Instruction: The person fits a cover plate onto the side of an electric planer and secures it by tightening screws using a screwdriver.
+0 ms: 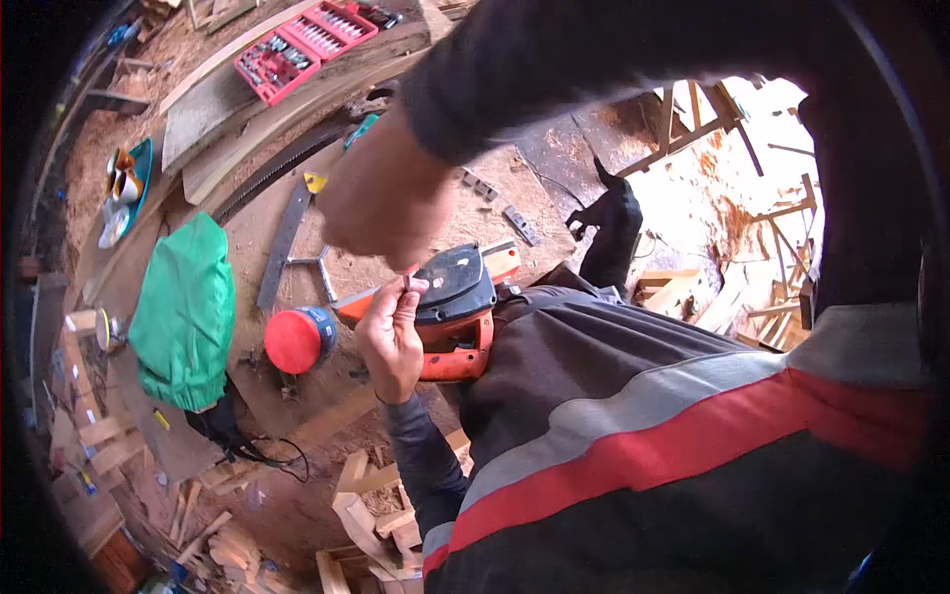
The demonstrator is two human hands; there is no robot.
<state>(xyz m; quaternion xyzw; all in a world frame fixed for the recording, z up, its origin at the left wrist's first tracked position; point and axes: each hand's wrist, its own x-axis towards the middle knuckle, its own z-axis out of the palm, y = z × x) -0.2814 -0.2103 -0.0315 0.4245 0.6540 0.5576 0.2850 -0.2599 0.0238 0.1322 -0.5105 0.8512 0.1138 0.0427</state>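
Observation:
My left hand [392,342] is raised with thumb and fingertips pinched around a small thin piece too small to name. Just above it, my right hand [386,193] is closed, its fingers turned down toward the left fingertips; what it holds, if anything, is hidden. Behind and beside the left hand lies an orange and black power tool [455,287], seemingly an electric planer, partly covered by the hand. A jar with a red lid [293,342] stands left of the left hand. Near the right hand lies a grey metal bar [284,243] with a yellow end.
A green cloth cover [185,312] sits over an object with a black cable. A red socket set case [302,48] lies open on planks [213,124]. Small metal blocks [522,226] rest on the board. A black dog or cat [612,223] stands nearby. Wood offcuts [381,505] and sawdust cover the ground.

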